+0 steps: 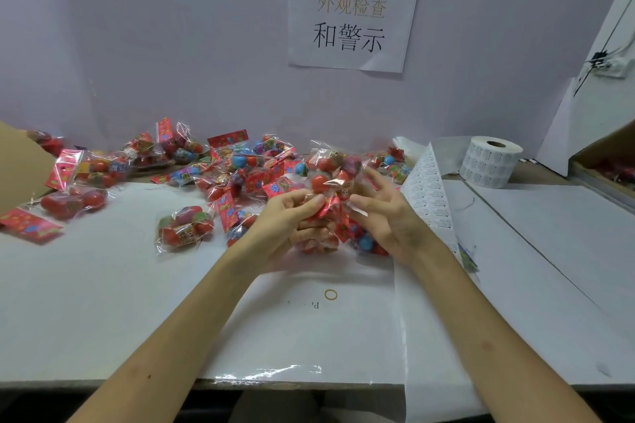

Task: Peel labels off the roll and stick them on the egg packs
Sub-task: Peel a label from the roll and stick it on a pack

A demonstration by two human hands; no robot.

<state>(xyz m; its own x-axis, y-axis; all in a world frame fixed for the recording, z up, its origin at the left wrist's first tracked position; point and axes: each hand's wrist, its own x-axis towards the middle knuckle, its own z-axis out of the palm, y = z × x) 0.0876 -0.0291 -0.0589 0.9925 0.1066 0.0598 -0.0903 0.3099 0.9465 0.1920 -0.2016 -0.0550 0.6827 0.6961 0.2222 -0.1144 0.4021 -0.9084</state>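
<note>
Your left hand (pixel 292 216) has its fingers curled round a pack (pixel 330 189) of red eggs, gripping it from below and holding it up over the middle of the table (pixel 103 285); your right hand (pixel 388 213) comes in from the other side with fingers spread and loose, thumb tip against the pack's clear edge, not closed round anything; whether a label sits under that thumb I cannot tell, it is too blurred. Behind and under your hands lies the pile (pixel 240 165) of more packs, red card headers and red and blue eggs in clear bags, spread from the left across to the centre; one bag (pixel 184 227) lies apart from it, just left of your left wrist. Over on your right the roll (pixel 489 161) stands on end near the wall; a strip (pixel 429 189) of labels runs down the table beside your right forearm. Near the front, between your forearms, a yellow band (pixel 330 294) lies flat on the white surface; on the wall above hangs a paper sign (pixel 354 14); a cardboard box (pixel 17 165) edges in at far left.
</note>
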